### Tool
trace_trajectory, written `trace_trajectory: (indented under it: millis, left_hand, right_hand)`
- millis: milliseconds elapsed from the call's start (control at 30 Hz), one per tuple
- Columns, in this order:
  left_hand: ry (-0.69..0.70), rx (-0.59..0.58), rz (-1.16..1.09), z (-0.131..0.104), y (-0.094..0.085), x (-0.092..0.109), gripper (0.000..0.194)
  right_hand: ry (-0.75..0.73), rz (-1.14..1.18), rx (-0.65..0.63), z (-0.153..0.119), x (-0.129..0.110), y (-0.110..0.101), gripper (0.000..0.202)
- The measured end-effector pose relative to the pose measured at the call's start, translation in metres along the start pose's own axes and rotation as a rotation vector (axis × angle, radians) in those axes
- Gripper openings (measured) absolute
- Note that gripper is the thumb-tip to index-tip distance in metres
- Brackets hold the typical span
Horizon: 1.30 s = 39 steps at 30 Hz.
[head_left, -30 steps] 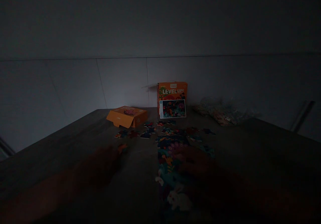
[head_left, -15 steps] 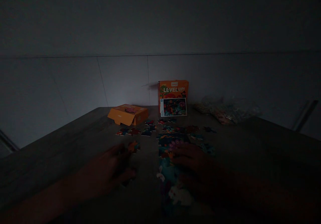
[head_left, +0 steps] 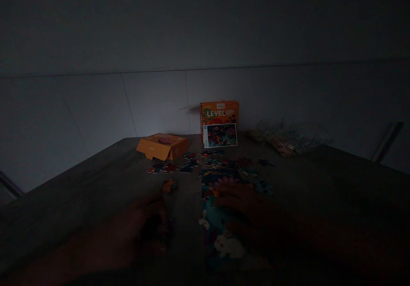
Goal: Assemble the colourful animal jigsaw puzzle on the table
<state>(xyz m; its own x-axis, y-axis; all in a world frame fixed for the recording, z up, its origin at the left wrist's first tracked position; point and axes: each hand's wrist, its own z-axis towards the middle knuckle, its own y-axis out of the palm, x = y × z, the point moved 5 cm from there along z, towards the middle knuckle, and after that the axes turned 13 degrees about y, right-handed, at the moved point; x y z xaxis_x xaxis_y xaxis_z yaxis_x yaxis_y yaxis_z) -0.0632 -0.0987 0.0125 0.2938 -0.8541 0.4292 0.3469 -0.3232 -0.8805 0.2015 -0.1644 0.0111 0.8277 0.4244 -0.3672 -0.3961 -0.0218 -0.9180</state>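
The scene is very dim. My left hand (head_left: 145, 228) is low over the table on the left, fingers curled around a dark puzzle piece (head_left: 169, 228) that shows only faintly at the fingertips. Just beyond those fingers lies an orange and teal puzzle piece (head_left: 169, 186). In the middle is a partly joined jigsaw puzzle (head_left: 216, 217) with white rabbits and pink flower shapes. My right hand (head_left: 243, 200) rests on its right side with fingers stretched out, covering part of the picture; the thumb side is lost in shadow.
Several loose puzzle pieces (head_left: 171, 167) lie beyond the puzzle. An orange open box (head_left: 163, 146) lies at the back left. An upright "LEVEL UP!" box (head_left: 221, 112) has a picture card (head_left: 221, 135) leaning on it. Clear plastic bags (head_left: 291, 141) sit at the back right, near the wall.
My left hand has drawn back slightly toward me, and its fingers have closed around the dark piece. The right hand stays on the puzzle. The view has shifted slightly.
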Motion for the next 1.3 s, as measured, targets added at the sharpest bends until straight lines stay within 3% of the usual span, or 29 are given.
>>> trace_trajectory:
  millis: [100,300,433,700,900,1167,1300]
  left_hand:
    - [-0.055,-0.025,-0.022,0.013,0.016,0.016,0.015]
    - [0.072,0.023,-0.051,0.03,0.024,0.05,0.025]
    - [0.099,-0.028,-0.092,0.027,0.02,0.046,0.028]
    - [0.044,-0.08,-0.205,0.028,0.018,0.041,0.026]
    - [-0.008,-0.092,-0.075,0.028,0.022,0.042,0.032]
    - [0.214,-0.107,0.04,0.027,0.018,0.055,0.031]
    - [0.408,-0.125,0.058,0.026,0.01,0.067,0.043]
  right_hand:
    - [0.028,-0.011,0.034,0.002,0.002,0.003,0.044]
    - [0.049,0.009,0.196,0.013,0.011,0.006,0.03]
    - [0.036,0.032,0.212,0.017,0.013,0.004,0.016]
    - [0.096,0.041,0.231,0.014,0.017,0.002,0.028]
    - [0.112,0.033,0.286,0.014,0.019,0.002,0.029]
    - [0.139,0.03,0.286,0.016,0.019,0.001,0.015]
    - [0.168,0.036,0.28,0.016,0.022,0.002,0.014]
